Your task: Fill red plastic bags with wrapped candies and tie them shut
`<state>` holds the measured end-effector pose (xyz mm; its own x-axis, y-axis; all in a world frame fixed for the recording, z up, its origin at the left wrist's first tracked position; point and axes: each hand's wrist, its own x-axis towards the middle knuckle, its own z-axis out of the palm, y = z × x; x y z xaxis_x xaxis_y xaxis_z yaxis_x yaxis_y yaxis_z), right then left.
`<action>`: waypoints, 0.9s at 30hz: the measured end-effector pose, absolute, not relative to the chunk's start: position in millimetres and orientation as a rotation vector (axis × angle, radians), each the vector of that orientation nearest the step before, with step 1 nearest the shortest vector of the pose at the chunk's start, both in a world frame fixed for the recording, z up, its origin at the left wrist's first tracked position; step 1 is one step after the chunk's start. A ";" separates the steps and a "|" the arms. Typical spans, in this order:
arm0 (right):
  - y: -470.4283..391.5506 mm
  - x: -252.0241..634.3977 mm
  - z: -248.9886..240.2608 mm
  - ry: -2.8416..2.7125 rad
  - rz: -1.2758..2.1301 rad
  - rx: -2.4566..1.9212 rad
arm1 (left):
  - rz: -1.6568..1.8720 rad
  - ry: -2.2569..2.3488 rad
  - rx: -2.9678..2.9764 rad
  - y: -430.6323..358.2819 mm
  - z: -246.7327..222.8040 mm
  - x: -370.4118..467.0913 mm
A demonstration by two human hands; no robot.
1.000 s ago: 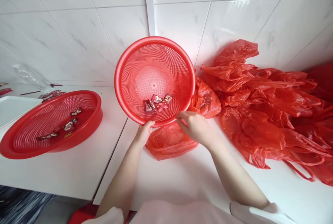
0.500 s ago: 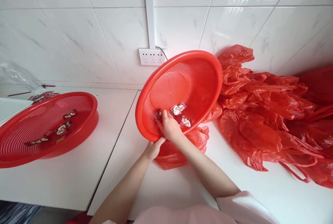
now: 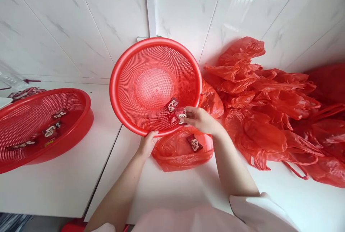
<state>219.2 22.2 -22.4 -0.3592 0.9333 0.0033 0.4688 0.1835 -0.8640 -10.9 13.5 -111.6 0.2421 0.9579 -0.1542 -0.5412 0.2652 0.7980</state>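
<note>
A red plastic mesh basket point(image 3: 155, 42) is tipped toward me, and my left hand point(image 3: 147, 145) is closed on its lower rim. At the rim's lower right, my right hand point(image 3: 203, 120) pinches a dark red candy packet point(image 3: 181, 114) between thumb and fingers. Beside it, a few more small packets point(image 3: 171, 104) lie on the basket's inner wall. Below the basket sits a red plastic bag point(image 3: 172, 154), with one dark red packet point(image 3: 194, 143) on it near its right side.
Another red mesh basket point(image 3: 86, 108) holding several packets stands at left. Behind it are more packets point(image 3: 27, 93) and a clear plastic item point(image 3: 10, 79). Several filled red plastic bags point(image 3: 258, 124) are heaped at right on the white table point(image 3: 172, 192), against the tiled wall point(image 3: 183, 16).
The basket has swung left and tilted further toward me. My right hand has moved from inside it to its lower right edge, holding a packet. A packet now shows on the bag below.
</note>
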 end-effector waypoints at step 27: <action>27.7 218.1 -33.6 -2.159 0.525 -1.557 | 1.184 0.653 0.642 18.3 -110.2 -16.1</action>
